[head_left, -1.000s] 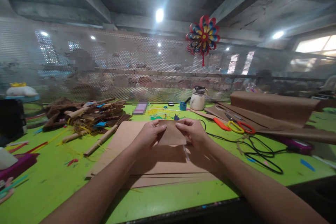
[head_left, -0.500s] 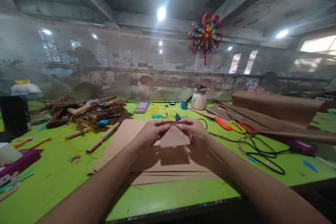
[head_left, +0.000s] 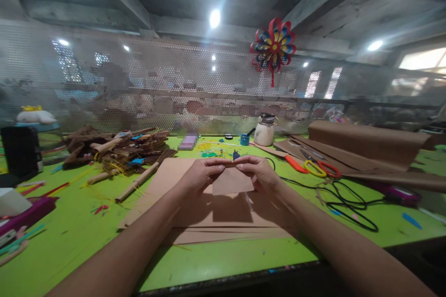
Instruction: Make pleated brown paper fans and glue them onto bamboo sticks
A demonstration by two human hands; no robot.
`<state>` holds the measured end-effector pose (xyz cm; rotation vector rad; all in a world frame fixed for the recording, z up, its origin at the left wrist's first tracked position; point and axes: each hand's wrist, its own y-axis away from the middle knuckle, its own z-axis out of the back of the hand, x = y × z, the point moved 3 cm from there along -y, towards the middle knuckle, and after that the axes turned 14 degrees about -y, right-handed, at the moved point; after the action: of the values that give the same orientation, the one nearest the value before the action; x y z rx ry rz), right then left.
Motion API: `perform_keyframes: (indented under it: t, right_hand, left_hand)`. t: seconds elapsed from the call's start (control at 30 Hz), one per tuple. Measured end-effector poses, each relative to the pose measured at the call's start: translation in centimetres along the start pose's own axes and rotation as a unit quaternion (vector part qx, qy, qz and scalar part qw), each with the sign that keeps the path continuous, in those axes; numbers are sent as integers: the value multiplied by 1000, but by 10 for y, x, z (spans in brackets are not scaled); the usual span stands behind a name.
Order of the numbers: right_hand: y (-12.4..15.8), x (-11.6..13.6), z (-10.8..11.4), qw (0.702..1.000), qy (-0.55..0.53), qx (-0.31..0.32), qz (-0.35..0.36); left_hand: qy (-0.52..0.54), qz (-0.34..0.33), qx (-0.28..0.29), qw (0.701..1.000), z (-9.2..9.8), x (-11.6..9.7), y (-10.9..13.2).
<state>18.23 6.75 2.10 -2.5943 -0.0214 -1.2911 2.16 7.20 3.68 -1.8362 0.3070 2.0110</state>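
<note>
Brown paper piece [head_left: 232,183] hangs between two hands, above a stack of larger sheets [head_left: 170,176].
The left hand [head_left: 199,177] and the right hand [head_left: 262,172] each pinch its top edge between thumb and fingers, the thumbs on the near side; its shadow falls on the sheets, which lie on the green table [head_left: 209,269]. Orange- and yellow-handled scissors [head_left: 315,169] lie to the right.

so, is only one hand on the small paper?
No, the left hand and right hand both hold the small paper near its upper edge, above the larger sheets.
</note>
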Motion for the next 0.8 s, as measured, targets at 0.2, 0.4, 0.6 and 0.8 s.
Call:
perform_keyframes:
  t: [0.2,0.4,0.6,0.8]
  right_hand:
    - [2,5,-2,1000,14,-4,5]
    - [1,0,0,1000,22,6,-2]
    - [3,-6,0,997,76,29,6]
    - [2,-6,4,997,76,28,-9]
  left_hand:
    - [15,-31,7,999,0,-4,1]
    - [42,-17,42,998,-5,-9,5]
    - [-7,66,46,997,-7,0,3]
    - [-94,36,115,988,-7,2,6]
